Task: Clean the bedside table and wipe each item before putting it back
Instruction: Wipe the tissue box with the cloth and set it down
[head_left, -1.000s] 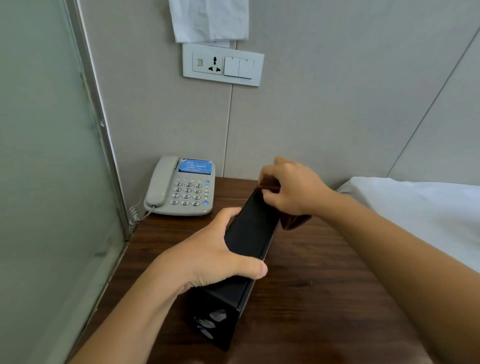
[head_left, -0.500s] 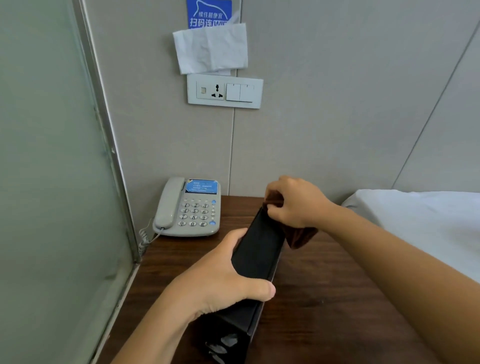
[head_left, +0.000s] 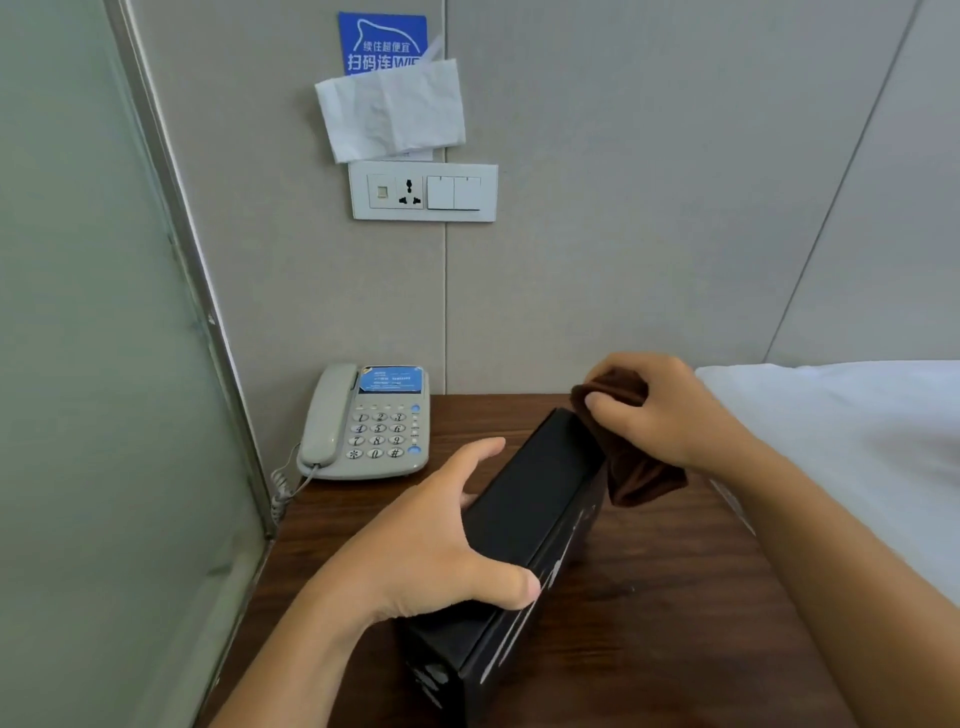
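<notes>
My left hand (head_left: 441, 540) is clamped over the near half of the box (head_left: 524, 525), thumb on its right edge, fingers wrapped down the left side. That's to pin it so it doesn't slide while the other end gets rubbed. Right hand (head_left: 660, 410) has the cloth (head_left: 634, 467) bunched in a pinch, thumb and fingers curled round it, pressed on the box's far end w/ the loose part hanging down the box's right side. I'd say this is the wipe step for the box, working the far top corner.

Box is long, black, lying lengthwise on the table (head_left: 649, 597), running from near me toward the wall; its near end looks lifted or tilted, can't tell for sure.

Phone (head_left: 366, 423) sits left of the box's far end, well apart, by the wall corner. Probably parked there to keep it out of the wiping lane. Bed (head_left: 841, 431) is right of the box, past the table edge. Socket plate (head_left: 423, 191) and a tissue (head_left: 392, 109) on the wall above the phone.

Box still needs setting back in place afterwards.
</notes>
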